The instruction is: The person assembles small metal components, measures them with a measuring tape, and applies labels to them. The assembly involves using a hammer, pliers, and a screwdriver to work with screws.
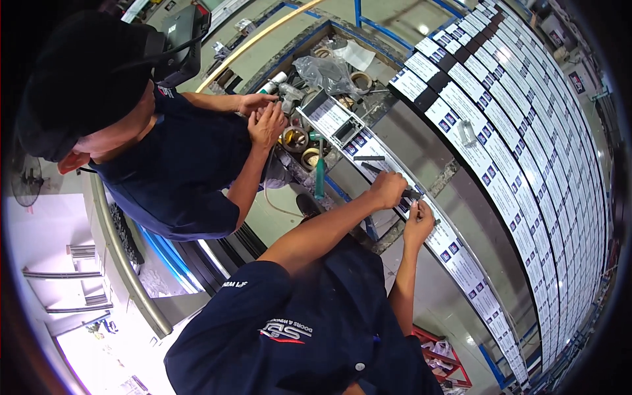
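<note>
My left hand (388, 189) is closed around a black-handled tool (370, 168); its exact kind does not show clearly. Just beside it, my right hand (419, 222) has its fingers pinched near a small dark piece (413, 194). Both hands are over a long metal profile (454, 253) covered with white and blue printed film. A short dark strip (368, 158) lies across the profile, ahead of my left hand. Farther up, a rectangular cut-out or dark block (345, 131) sits near the profile's end.
At left stands a co-worker (178, 171), hands together near the profile's far end. A green-handled tool (320, 178), tape rolls (361, 81) and a clear plastic bag (322, 71) lie on the cluttered bench. Many film-covered profiles (513, 164) fill the right side. A red rack (454, 368) stands below.
</note>
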`<control>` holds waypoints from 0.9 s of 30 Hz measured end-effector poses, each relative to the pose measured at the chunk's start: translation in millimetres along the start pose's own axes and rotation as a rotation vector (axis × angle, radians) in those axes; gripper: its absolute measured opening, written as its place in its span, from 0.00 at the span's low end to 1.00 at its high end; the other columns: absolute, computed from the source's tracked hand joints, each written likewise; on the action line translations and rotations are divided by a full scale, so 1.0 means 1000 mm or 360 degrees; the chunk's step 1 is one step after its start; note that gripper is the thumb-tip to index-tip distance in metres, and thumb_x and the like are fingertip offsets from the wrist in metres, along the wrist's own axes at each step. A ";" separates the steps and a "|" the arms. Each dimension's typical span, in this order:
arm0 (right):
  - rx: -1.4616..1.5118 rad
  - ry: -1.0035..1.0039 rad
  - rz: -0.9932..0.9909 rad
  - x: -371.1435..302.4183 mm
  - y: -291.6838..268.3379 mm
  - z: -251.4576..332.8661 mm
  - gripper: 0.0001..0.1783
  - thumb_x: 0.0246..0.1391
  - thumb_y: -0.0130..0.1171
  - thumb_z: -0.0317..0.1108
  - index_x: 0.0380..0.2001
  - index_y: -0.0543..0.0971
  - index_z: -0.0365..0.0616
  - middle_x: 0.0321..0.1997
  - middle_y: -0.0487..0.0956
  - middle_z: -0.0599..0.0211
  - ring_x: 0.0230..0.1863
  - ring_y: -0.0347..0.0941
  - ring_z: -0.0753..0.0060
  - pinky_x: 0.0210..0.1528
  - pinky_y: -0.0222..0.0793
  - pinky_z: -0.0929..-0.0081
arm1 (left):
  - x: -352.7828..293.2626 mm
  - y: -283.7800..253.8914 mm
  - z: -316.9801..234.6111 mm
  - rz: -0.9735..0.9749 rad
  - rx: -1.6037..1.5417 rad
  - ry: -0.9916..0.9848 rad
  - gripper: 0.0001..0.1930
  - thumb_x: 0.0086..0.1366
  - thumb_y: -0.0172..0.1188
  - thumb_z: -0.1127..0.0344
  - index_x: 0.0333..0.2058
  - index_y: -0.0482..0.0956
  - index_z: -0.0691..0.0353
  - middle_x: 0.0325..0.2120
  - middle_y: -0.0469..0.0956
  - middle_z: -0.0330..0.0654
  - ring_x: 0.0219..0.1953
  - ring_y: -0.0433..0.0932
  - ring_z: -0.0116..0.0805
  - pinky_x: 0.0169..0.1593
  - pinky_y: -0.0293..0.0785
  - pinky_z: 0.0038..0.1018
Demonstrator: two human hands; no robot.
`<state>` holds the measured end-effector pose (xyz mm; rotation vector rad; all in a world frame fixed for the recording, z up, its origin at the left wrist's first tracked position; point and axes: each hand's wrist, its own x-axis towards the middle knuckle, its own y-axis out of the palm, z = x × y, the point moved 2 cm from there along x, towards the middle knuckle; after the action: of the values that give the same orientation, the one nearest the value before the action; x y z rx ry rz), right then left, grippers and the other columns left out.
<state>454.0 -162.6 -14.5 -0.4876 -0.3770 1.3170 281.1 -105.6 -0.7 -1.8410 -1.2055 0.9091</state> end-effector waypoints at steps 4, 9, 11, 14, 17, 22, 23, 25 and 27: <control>0.0976 0.0224 -0.0083 -0.001 0.005 0.005 0.14 0.67 0.66 0.29 0.52 0.80 0.35 0.47 0.85 0.63 0.51 0.79 0.76 0.52 0.73 0.76 | -0.033 -0.043 -0.022 -0.0254 -0.0579 -0.0005 0.10 0.60 0.70 0.69 0.39 0.82 0.64 0.33 0.82 0.51 0.40 0.83 0.53 0.45 0.76 0.47; 0.1145 0.0163 0.0133 0.003 -0.009 0.061 0.10 0.69 0.63 0.26 0.51 0.79 0.36 0.47 0.82 0.68 0.49 0.77 0.77 0.55 0.70 0.79 | -0.050 -0.064 -0.033 -0.0329 -0.1246 -0.0060 0.10 0.68 0.67 0.67 0.40 0.77 0.67 0.26 0.76 0.48 0.28 0.75 0.37 0.37 0.72 0.36; 0.1158 0.0100 0.0180 0.003 -0.013 0.073 0.10 0.70 0.63 0.26 0.50 0.78 0.36 0.47 0.83 0.68 0.48 0.77 0.78 0.54 0.71 0.79 | -0.051 -0.068 -0.038 -0.0264 -0.1476 -0.0168 0.09 0.69 0.66 0.67 0.40 0.78 0.67 0.26 0.77 0.49 0.29 0.77 0.39 0.37 0.72 0.38; 0.1110 0.0038 0.0273 0.002 -0.019 0.079 0.09 0.70 0.62 0.28 0.49 0.78 0.37 0.46 0.82 0.70 0.45 0.75 0.81 0.49 0.72 0.80 | -0.051 -0.079 -0.044 -0.0209 -0.1544 -0.0280 0.09 0.70 0.64 0.66 0.40 0.79 0.67 0.25 0.78 0.49 0.29 0.78 0.37 0.37 0.72 0.38; 0.1092 0.0135 0.0228 -0.001 -0.024 0.078 0.10 0.72 0.60 0.31 0.50 0.78 0.37 0.43 0.79 0.73 0.44 0.72 0.83 0.50 0.69 0.80 | -0.052 -0.074 -0.050 -0.0357 -0.1526 -0.0238 0.10 0.71 0.64 0.65 0.40 0.81 0.67 0.25 0.78 0.45 0.29 0.76 0.31 0.36 0.72 0.35; 0.1085 0.0097 0.0149 -0.007 -0.028 0.080 0.09 0.73 0.57 0.30 0.50 0.79 0.37 0.44 0.80 0.72 0.46 0.74 0.80 0.52 0.69 0.80 | -0.051 -0.049 -0.052 -0.0372 -0.1824 -0.0345 0.10 0.74 0.63 0.62 0.40 0.83 0.65 0.27 0.79 0.32 0.30 0.73 0.20 0.33 0.70 0.27; 0.1194 0.0129 0.0290 -0.007 -0.031 0.078 0.09 0.73 0.57 0.29 0.50 0.78 0.37 0.46 0.80 0.71 0.47 0.74 0.80 0.54 0.69 0.79 | -0.049 -0.046 -0.050 -0.0160 -0.2065 -0.0456 0.10 0.75 0.63 0.61 0.41 0.84 0.64 0.28 0.79 0.31 0.30 0.73 0.20 0.33 0.70 0.26; 0.1424 0.0236 0.0454 -0.007 -0.032 0.075 0.09 0.73 0.57 0.29 0.51 0.78 0.36 0.48 0.82 0.69 0.48 0.75 0.79 0.57 0.68 0.78 | -0.049 -0.040 -0.050 0.0171 -0.2514 -0.0666 0.10 0.76 0.62 0.60 0.42 0.85 0.61 0.29 0.80 0.30 0.29 0.72 0.20 0.34 0.68 0.24; 0.1485 0.0289 0.0489 -0.011 -0.036 0.074 0.09 0.72 0.57 0.28 0.50 0.79 0.36 0.47 0.82 0.70 0.49 0.75 0.79 0.57 0.68 0.78 | -0.051 -0.037 -0.050 0.0229 -0.2536 -0.0699 0.10 0.76 0.62 0.60 0.42 0.85 0.61 0.29 0.80 0.30 0.29 0.72 0.20 0.33 0.68 0.25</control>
<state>442.6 -170.3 66.9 0.1364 0.4843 1.5618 293.1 -153.2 63.7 -2.9815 -2.5042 0.2958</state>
